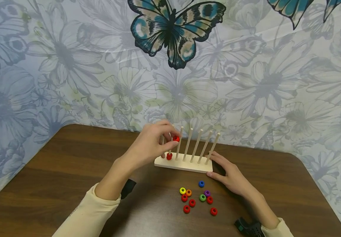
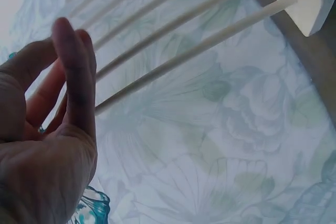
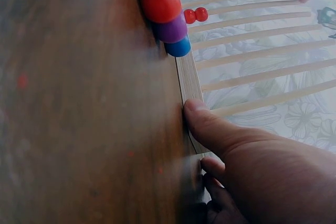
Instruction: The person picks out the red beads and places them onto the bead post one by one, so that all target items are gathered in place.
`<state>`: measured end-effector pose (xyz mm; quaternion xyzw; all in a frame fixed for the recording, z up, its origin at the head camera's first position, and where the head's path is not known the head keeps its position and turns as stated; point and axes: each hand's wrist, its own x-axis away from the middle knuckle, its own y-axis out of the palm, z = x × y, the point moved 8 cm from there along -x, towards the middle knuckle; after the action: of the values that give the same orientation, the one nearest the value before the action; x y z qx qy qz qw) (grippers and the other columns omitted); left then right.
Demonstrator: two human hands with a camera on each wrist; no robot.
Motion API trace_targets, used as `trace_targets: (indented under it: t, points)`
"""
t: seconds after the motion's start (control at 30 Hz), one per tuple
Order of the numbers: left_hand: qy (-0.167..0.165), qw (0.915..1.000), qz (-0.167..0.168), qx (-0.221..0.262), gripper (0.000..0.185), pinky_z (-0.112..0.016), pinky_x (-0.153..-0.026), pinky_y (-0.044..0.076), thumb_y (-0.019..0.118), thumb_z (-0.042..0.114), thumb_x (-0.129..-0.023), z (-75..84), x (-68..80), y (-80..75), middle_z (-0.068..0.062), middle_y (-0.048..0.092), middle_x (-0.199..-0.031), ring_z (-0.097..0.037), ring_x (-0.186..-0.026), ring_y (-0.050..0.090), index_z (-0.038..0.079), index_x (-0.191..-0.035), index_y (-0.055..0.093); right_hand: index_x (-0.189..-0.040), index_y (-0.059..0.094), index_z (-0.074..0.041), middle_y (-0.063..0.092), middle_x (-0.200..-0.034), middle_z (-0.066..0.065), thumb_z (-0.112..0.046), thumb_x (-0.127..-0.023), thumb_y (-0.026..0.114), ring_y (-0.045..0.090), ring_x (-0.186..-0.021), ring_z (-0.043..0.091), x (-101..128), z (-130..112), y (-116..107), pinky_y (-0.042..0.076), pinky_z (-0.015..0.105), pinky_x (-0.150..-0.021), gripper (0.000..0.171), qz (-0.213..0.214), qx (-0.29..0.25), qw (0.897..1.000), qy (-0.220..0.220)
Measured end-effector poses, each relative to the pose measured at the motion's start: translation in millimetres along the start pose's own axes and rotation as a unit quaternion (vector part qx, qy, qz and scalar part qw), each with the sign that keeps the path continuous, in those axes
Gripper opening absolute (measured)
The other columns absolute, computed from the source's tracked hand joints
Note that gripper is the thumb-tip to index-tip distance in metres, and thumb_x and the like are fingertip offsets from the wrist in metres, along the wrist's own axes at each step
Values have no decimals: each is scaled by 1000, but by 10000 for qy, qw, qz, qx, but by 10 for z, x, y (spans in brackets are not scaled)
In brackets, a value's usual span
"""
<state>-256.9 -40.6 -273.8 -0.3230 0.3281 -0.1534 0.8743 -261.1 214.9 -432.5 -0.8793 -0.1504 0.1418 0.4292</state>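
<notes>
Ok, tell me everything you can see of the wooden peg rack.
The wooden peg rack is a pale, unpainted flat base with thin upright dowels in a row, leaning slightly in the head view. It stands on the brown table near the wall. Red beads sit low on one left-hand peg. The left hand holds a red bead at the pegs; the right hand touches the base's right end.

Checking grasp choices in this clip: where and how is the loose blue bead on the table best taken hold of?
Pinch the blue bead across its rounded outer sides, thumb and forefinger coming down from above. It lies flat on the table with its hole facing up, so the sides are the only free surfaces. It sits apart from the other beads, just in front of the wooden peg rack, leaving room for the fingertips.
</notes>
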Motion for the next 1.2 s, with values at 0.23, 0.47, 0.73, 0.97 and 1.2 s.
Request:
trace_targets:
  t: [0.23,0.47,0.73,0.97,1.2]
  points:
    - [162,9972,706,-163,19,-21,-56,48,76,8,-84,47,-14,-138,7,64,-95,-3,-71,59,13,-102,75,-146,48,-17,32,-160,8,-41,-90,70,30,-146,36,-6,-7,0,30,61,-112,64,-15,-35,10000,-20]
    - [194,9913,1273,-283,19,-21,-52,47,72,2,-84,42,-34,-231,3,63,-96,-5,-67,55,13,-99,74,-146,48,-18,32,-160,7,-41,-90,70,30,-147,35,-8,-6,-7,30,61,-113,64,-6,-32,10000,-26]
    - [61,9835,1649,-740,19,-25,-56,41,72,5,-83,29,-95,-263,3,63,-93,-9,-58,49,14,-99,76,-145,49,-17,32,-160,8,-41,-90,70,31,-146,35,-5,-10,-7,31,61,-112,63,2,-53,10000,-55]
    - [-128,9825,1690,-776,18,-26,-55,40,73,6,-83,-22,-113,-267,4,63,-90,-7,-56,45,14,-99,77,-146,48,-20,32,-160,5,-43,-90,69,30,-147,34,-4,-4,-19,31,61,-112,64,21,-47,10000,9]
    - [-145,9841,1528,-894,15,-27,-56,40,77,10,-83,-36,-103,-224,5,62,-88,-7,-56,44,15,-97,77,-145,48,-19,32,-160,6,-42,-90,69,31,-146,35,-4,-14,-7,31,61,-112,63,-3,-75,10000,-28]
